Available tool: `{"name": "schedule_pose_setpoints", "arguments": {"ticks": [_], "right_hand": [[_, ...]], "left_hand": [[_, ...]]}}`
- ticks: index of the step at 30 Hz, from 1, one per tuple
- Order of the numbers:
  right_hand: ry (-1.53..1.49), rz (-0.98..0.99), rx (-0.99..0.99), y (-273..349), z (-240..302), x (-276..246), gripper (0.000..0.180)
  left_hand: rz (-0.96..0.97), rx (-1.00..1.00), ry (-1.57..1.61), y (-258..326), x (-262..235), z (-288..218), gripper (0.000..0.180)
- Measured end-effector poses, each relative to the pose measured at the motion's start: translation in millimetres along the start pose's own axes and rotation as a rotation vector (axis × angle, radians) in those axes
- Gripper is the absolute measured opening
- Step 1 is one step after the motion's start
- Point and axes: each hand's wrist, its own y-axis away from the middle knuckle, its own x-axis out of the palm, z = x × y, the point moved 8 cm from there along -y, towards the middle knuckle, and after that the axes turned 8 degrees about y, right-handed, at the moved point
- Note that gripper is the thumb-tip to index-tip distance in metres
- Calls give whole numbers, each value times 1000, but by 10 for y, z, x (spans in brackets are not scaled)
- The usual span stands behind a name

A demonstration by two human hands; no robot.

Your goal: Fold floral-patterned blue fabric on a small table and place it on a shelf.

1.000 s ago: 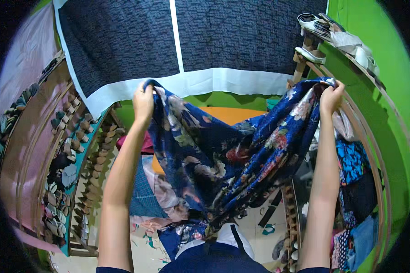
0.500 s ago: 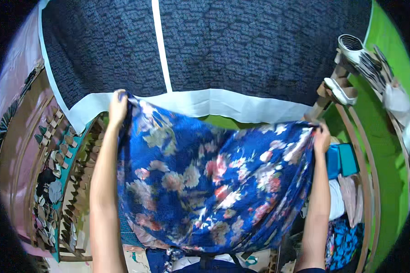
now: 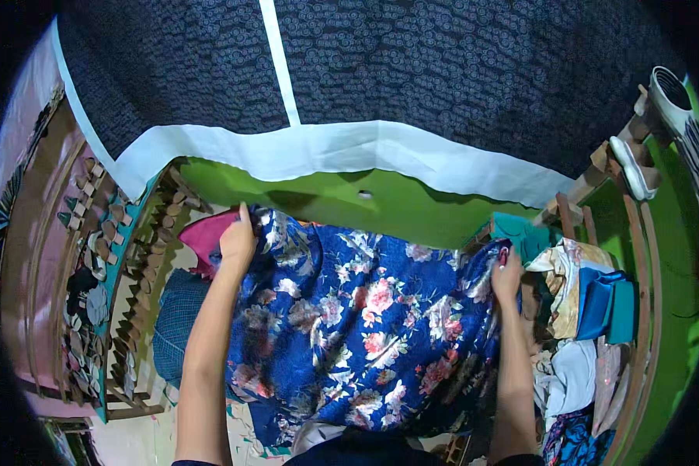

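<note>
A blue cloth with pink and white flowers [image 3: 377, 311] hangs spread between my two hands in front of me. My left hand [image 3: 238, 245] is closed on its upper left corner, the thumb pointing up. At the upper right corner my right hand [image 3: 506, 277] is closed on a bunched bit of the same cloth. Loose folds run down the cloth, and its lower part falls close to my body. Just beyond my left hand shows a magenta cloth [image 3: 208, 239]. A dark teal checked bundle [image 3: 177, 330] lies left of the floral cloth.
A dark patterned curtain with a white border [image 3: 326, 151] hangs ahead, over a green wall [image 3: 287, 190]. Wooden racks with shoes [image 3: 101, 256] stand at left. Folded cloths [image 3: 575, 373] are stacked at right beside wooden rails [image 3: 645, 311]; a white shoe [image 3: 633, 167] sits above.
Both hands have come lower and closer together with the floral cloth. Its top edge sags less. The magenta cloth and more of the green wall now show.
</note>
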Motion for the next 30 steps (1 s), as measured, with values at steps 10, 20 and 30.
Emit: {"name": "schedule_pose_setpoints", "arguments": {"ticks": [10, 20, 30], "right_hand": [[23, 331, -494, 2974, 1589, 160, 54], [100, 267, -389, 4290, 1248, 80, 53], [-189, -37, 609, 5574, -143, 251, 75]], "left_hand": [[-112, 493, 170, 2014, 161, -678, 47], [129, 590, 145, 3820, 1090, -11, 54], [-127, 294, 438, 4207, 863, 1154, 63]]}}
